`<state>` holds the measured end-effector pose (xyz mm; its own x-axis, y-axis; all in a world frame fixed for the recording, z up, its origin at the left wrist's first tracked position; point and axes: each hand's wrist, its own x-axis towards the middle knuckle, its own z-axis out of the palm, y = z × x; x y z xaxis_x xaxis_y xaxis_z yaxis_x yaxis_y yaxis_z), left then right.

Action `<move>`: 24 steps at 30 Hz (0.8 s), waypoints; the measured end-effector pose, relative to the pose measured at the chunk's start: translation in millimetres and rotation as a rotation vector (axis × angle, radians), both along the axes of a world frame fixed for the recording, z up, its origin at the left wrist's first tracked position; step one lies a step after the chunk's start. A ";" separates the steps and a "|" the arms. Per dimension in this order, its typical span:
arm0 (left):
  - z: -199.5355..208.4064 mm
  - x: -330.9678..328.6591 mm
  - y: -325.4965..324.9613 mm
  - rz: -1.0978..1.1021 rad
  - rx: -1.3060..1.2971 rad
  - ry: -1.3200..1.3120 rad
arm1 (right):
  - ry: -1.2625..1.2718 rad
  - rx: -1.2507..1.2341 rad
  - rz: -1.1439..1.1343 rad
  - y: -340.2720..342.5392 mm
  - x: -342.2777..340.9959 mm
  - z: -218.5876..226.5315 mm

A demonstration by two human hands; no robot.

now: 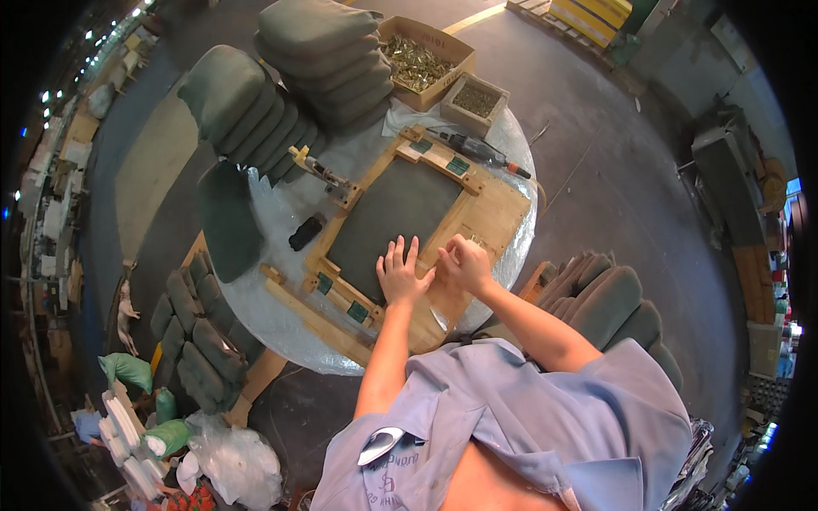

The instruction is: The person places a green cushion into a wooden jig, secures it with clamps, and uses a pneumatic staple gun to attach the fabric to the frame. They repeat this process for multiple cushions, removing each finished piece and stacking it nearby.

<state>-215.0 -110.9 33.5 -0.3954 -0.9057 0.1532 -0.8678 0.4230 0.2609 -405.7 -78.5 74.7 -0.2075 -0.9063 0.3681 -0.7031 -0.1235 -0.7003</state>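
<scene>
My left hand (pixel 402 274) rests with spread fingers on the dark grey-green padded panel (pixel 394 209). That panel lies inside a wooden frame jig (pixel 342 232) with green patches at its corners. Close beside it, my right hand (pixel 466 266) is closed in a pinch over the jig's right side; what it holds, if anything, is hidden. Several small metal pieces (pixel 479 242) lie on the plywood board (pixel 498 209) just past its fingers. A toggle clamp (pixel 328 177) is fixed at the jig's left side, and a power screwdriver (pixel 481 152) lies along the far end.
Stacked cushions (pixel 328 64) stand at the table's far left, with another leaning row (pixel 243 111) beside them. A cardboard box of metal hardware (pixel 426 64) and a smaller box of screws (pixel 475 104) sit at the far edge. A black object (pixel 308 232) lies left of the jig. More cushions (pixel 605 298) are right.
</scene>
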 end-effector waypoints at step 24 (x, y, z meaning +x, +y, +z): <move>-9.6 -1.5 -1.4 -0.009 -0.036 -0.022 | -0.583 0.199 -0.297 143.1 -34.7 -21.3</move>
